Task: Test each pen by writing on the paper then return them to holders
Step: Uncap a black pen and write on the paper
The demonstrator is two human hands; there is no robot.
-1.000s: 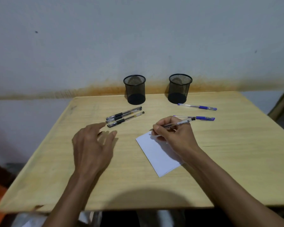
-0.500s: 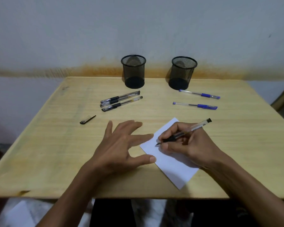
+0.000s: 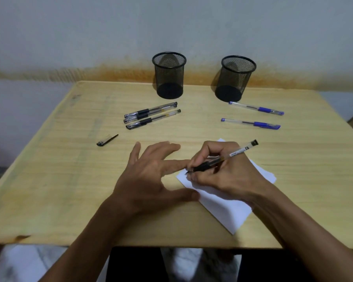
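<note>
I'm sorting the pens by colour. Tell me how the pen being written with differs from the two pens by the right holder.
The pen in the right hand has black trim; the two blue pens have blue. It is uncapped and held tilted, tip at the paper; they lie flat, capped, untouched. All have clear barrels.

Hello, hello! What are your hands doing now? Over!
Right hand grips black-ink clear pen, tip on white paper sheet. Left hand flat, steadying paper's edge. Nothing blocking.

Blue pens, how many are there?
2. One blue pen lies just in front of the right mesh holder; the other lies nearer the paper. Neither holder shows any inside.
</note>
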